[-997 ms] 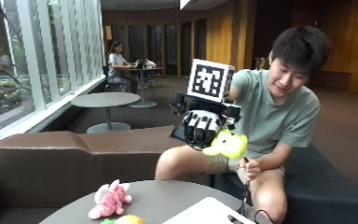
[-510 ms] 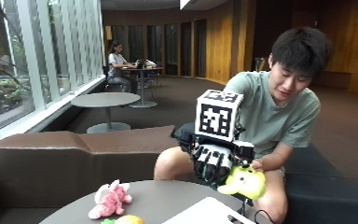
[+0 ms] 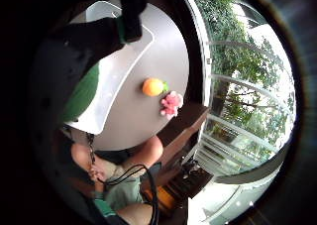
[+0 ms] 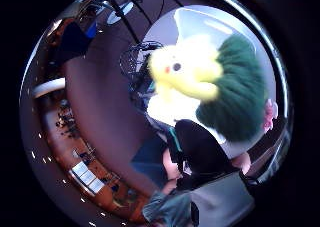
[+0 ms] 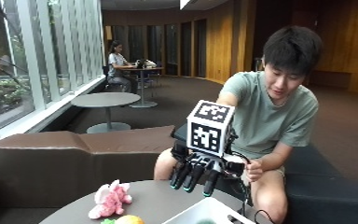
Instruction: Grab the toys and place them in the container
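Observation:
My gloved right hand (image 5: pixel 194 172) hangs just above the white container (image 5: pixel 194 211) at the table's near edge, fingers straight and pointing down, holding nothing. A yellow and green plush toy (image 4: pixel 200 77) lies under the palm in the container (image 4: pixel 200 22); only a sliver of its green (image 5: pixel 205 221) shows in the outside view, and a green patch (image 3: pixel 81 93) in the little finger side view. A pink plush toy (image 5: pixel 109 199) and an orange toy (image 5: pixel 128 220) lie on the round table (image 5: pixel 154 198) left of the container.
The person's bare left hand (image 5: pixel 253 169) is beside the gloved one. A brown bench (image 5: pixel 73 154) runs behind the table. The pink plush (image 3: pixel 171 104) and the orange toy (image 3: pixel 152 86) sit close together near the table's window side.
The hand came down from chest height to just over the container with the yellow-green plush. The plush is now out of the hand, and the fingers have straightened.

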Motion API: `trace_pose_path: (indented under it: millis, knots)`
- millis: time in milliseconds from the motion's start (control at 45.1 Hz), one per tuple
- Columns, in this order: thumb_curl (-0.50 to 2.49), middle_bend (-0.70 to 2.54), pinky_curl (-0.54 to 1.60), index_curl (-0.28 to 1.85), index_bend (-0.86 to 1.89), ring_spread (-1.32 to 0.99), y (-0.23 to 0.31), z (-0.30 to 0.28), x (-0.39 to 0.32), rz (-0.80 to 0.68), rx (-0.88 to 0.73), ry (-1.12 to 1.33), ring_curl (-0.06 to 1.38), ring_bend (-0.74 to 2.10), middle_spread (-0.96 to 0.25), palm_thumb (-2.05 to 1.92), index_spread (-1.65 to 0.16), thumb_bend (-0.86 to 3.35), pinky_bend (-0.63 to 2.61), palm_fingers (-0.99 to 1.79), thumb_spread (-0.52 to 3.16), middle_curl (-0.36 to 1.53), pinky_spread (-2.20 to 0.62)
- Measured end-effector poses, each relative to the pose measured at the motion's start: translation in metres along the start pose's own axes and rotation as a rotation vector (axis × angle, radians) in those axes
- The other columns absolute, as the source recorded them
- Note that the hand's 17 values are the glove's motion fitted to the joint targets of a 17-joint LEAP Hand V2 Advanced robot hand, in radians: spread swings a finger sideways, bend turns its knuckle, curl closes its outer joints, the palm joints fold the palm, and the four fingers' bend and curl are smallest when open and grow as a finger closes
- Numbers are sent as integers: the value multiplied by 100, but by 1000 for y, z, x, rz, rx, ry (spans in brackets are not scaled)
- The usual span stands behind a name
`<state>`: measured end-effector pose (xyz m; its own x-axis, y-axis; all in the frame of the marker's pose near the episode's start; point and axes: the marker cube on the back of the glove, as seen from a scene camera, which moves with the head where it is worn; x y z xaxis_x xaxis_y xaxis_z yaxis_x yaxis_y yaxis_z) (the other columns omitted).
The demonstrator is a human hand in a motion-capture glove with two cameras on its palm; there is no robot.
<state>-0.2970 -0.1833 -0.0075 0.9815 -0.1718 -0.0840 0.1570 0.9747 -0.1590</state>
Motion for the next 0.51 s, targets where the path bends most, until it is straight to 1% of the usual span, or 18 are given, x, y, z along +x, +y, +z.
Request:
trace_pose_path:
  millis: [177, 288, 510]
  knots:
    - [69, 9, 44, 52, 6, -5, 20, -6, 37, 23, 10, -26, 43, 61, 0, 5, -22, -4, 133, -35, 118, 50, -3]
    - [62, 9, 42, 46, 7, -1, 45, -15, 81, 56, 22, -37, 40, 56, 2, 3, -22, -3, 129, -31, 120, 45, 0]
    - [53, 12, 38, 37, 8, 1, 90, -26, 176, 181, 72, -108, 38, 51, 1, 3, -23, -2, 120, -24, 124, 37, 2]
